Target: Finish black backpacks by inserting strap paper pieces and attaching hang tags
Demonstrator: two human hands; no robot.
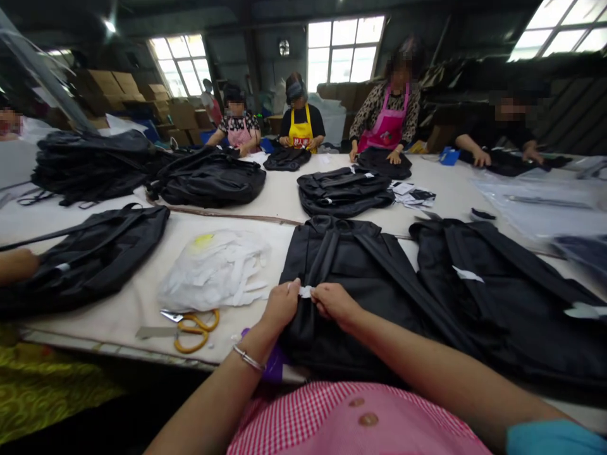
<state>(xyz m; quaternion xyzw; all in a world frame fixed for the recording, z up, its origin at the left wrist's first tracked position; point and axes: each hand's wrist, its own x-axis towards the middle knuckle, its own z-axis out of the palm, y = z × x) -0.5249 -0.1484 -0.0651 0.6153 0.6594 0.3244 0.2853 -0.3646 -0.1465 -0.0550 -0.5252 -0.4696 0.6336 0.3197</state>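
Observation:
A black backpack (pixel 379 278) lies flat on the table in front of me, its two shoulder straps facing up. At its left strap (pixel 322 253), my left hand (pixel 283 304) and my right hand (pixel 336 302) are closed on a small white strip (pixel 306 292), one at each end. The strip spans the short gap between my fingers and lies over the strap; whether it goes all the way round is hidden. Left of my hands is a heap of white strips (pixel 218 268) in a clear bag. Scissors with orange handles (pixel 196 330) lie below that heap.
Another black backpack (pixel 467 272) with white strips on its straps lies at right. At left, a neighbour's hand (pixel 16 265) is by a black bag (pixel 109 246). Across the table (pixel 272 189) are piled bags (pixel 95 161), tags (pixel 412 194), plastic sheets (pixel 545 205) and several co-workers.

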